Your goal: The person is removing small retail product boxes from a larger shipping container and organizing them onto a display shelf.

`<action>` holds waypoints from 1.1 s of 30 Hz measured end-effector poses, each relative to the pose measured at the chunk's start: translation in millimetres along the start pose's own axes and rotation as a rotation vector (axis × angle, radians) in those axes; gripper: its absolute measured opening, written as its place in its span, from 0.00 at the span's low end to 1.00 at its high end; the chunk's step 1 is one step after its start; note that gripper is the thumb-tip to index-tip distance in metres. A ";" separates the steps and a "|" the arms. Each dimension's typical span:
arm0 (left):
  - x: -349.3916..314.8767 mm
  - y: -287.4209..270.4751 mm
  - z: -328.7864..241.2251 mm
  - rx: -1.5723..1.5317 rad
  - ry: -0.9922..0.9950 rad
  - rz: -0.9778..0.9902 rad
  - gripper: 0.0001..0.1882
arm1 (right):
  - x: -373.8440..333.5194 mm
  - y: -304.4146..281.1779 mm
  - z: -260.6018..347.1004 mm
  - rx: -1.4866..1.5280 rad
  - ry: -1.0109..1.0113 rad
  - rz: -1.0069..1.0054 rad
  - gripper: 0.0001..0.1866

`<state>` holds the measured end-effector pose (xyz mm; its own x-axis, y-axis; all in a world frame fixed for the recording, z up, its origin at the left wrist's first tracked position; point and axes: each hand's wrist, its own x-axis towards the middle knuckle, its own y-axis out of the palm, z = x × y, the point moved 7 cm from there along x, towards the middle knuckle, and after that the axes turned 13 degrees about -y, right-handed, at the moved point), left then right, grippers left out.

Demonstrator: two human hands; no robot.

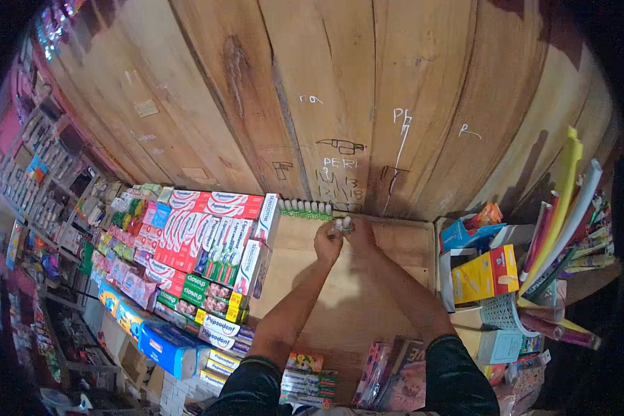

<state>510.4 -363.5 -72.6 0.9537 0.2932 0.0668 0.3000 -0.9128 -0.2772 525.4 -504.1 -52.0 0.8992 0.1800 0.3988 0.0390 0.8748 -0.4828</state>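
Note:
Against the plank wall at the back of the wooden shelf stands a row of small green bottles with whitish caps (305, 208). Just right of that row, my left hand (327, 244) is closed round a couple of small pale-capped bottles (343, 224). My right hand (360, 236) meets it there from the other side, its fingers curled in against the same bottles. Its fingertips are partly hidden, so how many bottles it grips is unclear. Both forearms reach forward over the bare wooden shelf board (340, 298).
Stacked toothpaste boxes (184, 239) border the shelf on the left, with blue packs (163, 343) nearer. At right are a yellow-and-red carton (485, 274), a pale basket (500, 313) and upright rolls (568, 208). Small boxes (308, 381) and plastic-wrapped packets (399, 378) lie close to me.

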 end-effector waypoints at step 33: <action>10.1 30.6 -0.6 -0.104 -0.319 -0.130 0.20 | 49.4 18.9 -31.3 0.006 -0.119 0.060 0.14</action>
<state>529.2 -388.6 -79.8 0.8581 0.4679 -0.2115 0.4346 -0.8812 -0.1859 584.2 -492.8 -65.9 0.8418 0.2836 0.4593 -0.0160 0.8636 -0.5039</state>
